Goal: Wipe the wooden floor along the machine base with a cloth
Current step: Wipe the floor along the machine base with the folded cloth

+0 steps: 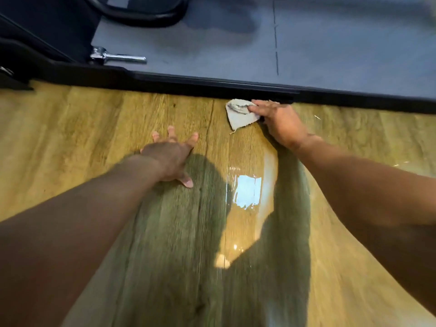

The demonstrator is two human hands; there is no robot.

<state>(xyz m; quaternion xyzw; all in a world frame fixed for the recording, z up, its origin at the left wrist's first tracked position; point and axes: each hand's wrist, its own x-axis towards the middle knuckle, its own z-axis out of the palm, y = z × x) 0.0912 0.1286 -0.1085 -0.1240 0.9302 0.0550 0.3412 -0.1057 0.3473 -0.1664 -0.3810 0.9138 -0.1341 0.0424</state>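
The right hand lies on the floor at the far side, right up against the black machine base. Its fingers bend over the right edge of a pale grey cloth and hold it down on the boards. The cloth is bunched under the fingers and fans out to the left, with a loose thread trailing from its near corner; its far edge touches the base. The left hand is well apart from the cloth, nearer and to the left, planted flat on the wood with fingers spread wide and holding nothing. Both forearms cast dark shadows on the floor, and a bright glare patch sits between them. Beyond the base lies a grey deck, with a chrome pin at far left and a black tube above it.
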